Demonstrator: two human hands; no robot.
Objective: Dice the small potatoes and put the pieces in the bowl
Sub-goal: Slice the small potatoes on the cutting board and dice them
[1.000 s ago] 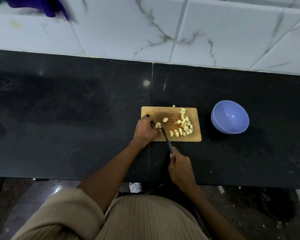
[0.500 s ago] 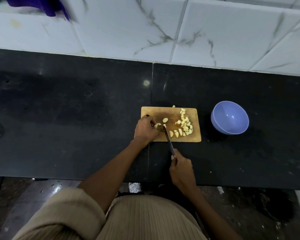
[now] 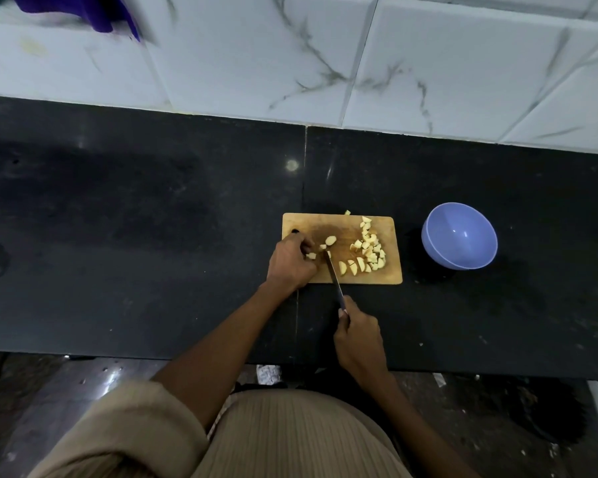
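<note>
Black polished stone forms the counter (image 3: 152,236) in front of you, backed by white marble-patterned wall tiles (image 3: 428,63).

Your left hand (image 3: 290,262) rests on the left end of the rectangular wooden cutting board (image 3: 390,276), knuckles up and fingers curled down. Its grip pinches a small pale potato piece (image 3: 311,256) against the board. The left forearm reaches in from the lower left out of a rolled beige sleeve (image 3: 125,429).

Your right hand (image 3: 358,334) sits over the near part of the counter, short of the board. Its grip is closed around the handle of a slim metal knife (image 3: 334,282). The blade angles up and to the left across the board's near edge, and its tip lies among the pieces just beside the left fingers.

A loose heap of pale yellow diced potato pieces (image 3: 368,251) covers the right half of the board, irregular chunks and wedges. One larger rounded potato chunk (image 3: 330,240) lies near the board's centre. A single cube (image 3: 347,212) sits off the far edge of the board.

The round lilac plastic bowl (image 3: 439,250) stands on the counter to the right of the board, apart from it. No potato pieces show inside it.

A purple cloth (image 3: 94,12) hangs at the upper left.
</note>
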